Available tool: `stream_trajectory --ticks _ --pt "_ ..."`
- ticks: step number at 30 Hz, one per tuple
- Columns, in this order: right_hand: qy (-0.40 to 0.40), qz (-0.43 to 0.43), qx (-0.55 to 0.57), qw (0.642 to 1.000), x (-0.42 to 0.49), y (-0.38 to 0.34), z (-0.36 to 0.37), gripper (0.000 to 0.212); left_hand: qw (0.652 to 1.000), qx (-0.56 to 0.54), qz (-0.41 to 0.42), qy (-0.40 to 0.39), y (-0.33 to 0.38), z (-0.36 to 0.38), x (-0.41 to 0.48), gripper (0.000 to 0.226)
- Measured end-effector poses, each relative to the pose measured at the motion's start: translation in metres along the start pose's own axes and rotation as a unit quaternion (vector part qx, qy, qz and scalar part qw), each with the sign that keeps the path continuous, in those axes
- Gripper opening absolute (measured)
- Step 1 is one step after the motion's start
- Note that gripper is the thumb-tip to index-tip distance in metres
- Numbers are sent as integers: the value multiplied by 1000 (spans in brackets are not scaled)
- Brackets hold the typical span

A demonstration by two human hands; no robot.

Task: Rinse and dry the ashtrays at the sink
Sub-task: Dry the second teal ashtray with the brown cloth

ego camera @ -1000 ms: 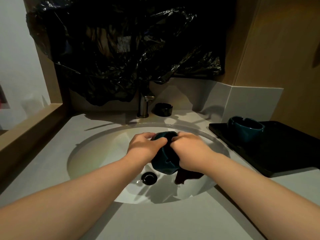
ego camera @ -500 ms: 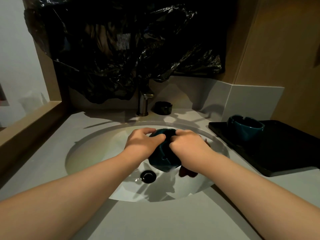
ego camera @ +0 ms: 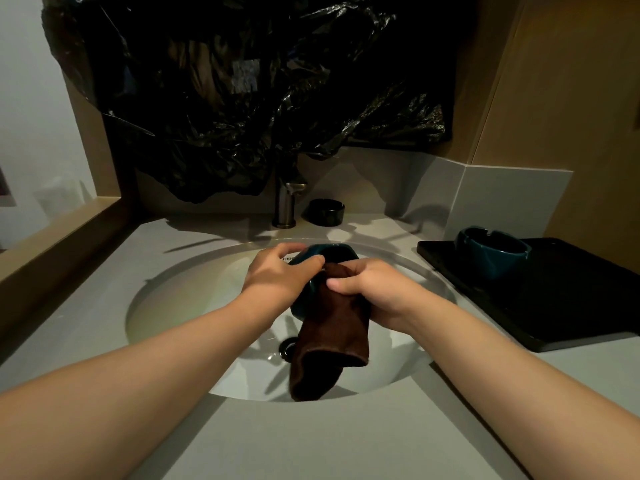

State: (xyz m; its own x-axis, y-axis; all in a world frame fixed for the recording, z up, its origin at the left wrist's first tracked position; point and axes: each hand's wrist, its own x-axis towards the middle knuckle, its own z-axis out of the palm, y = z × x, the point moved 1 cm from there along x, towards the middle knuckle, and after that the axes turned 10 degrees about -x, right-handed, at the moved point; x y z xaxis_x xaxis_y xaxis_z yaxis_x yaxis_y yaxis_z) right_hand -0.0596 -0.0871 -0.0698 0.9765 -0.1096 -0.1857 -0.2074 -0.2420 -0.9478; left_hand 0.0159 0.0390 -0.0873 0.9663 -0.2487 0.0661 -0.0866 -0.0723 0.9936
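Over the white sink basin (ego camera: 180, 306), my left hand (ego camera: 277, 275) grips a teal ashtray (ego camera: 325, 252) tilted on its side. My right hand (ego camera: 374, 289) holds a brown cloth (ego camera: 332, 334) against the ashtray; the cloth hangs down toward the drain (ego camera: 285, 348). A second teal ashtray (ego camera: 491, 254) stands upright on a black tray (ego camera: 571, 306) at the right. A black ashtray (ego camera: 326, 212) sits on the counter beside the faucet (ego camera: 286, 206). Most of the held ashtray is hidden by my hands and the cloth.
Crumpled black plastic sheeting (ego camera: 259, 98) covers the wall above the faucet. A wooden ledge (ego camera: 59, 237) runs along the left. Grey countertop (ego camera: 311, 445) surrounds the basin. A wood-panelled wall (ego camera: 571, 98) rises at the right.
The brown cloth, earlier mostly hidden beneath the ashtray, now drapes over its near side and hangs long over the basin. Both hands have shifted slightly up and back.
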Motion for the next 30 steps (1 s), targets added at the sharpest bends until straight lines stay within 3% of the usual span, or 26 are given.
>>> stream_trajectory --ticks 2,3,5,7,11,15,17,19,20,23,25,30 --pt "-15 -27 -72 997 -2 -3 -1 22 1000 -12 5 6 -1 0 -1 31" --pt "-14 -44 -190 981 -5 -6 -3 23 1000 -13 8 5 -1 1 -1 32" --pt "-2 -65 -458 886 -9 -11 -6 22 1000 -4 7 -5 -2 3 -3 34" --pt "15 -75 -613 786 -9 -9 -6 20 1000 9 -3 -16 -2 4 -2 35" --pt "119 -206 -698 675 -4 0 -16 26 999 9 -39 -22 -3 2 1 36" --pt "96 -269 -782 553 2 5 -14 14 998 16 -49 -33 -6 4 1 37" --pt "87 -256 -801 534 1 5 -4 11 999 19 -38 -27 -5 4 1 39" --pt "71 -218 -791 567 -2 4 1 15 999 26 -22 -20 -3 2 1 39" --pt "58 -192 -773 602 -4 3 1 16 999 31 -16 -20 -3 3 1 38" --pt "-6 -94 -628 773 -7 1 -3 10 999 41 -7 -31 -4 4 1 37" --pt "-29 -83 -508 857 -7 -2 -5 13 999 30 -4 -24 -4 3 3 36" --pt "-32 -62 -184 980 -10 0 -7 21 1000 -22 -17 10 -6 2 7 27"
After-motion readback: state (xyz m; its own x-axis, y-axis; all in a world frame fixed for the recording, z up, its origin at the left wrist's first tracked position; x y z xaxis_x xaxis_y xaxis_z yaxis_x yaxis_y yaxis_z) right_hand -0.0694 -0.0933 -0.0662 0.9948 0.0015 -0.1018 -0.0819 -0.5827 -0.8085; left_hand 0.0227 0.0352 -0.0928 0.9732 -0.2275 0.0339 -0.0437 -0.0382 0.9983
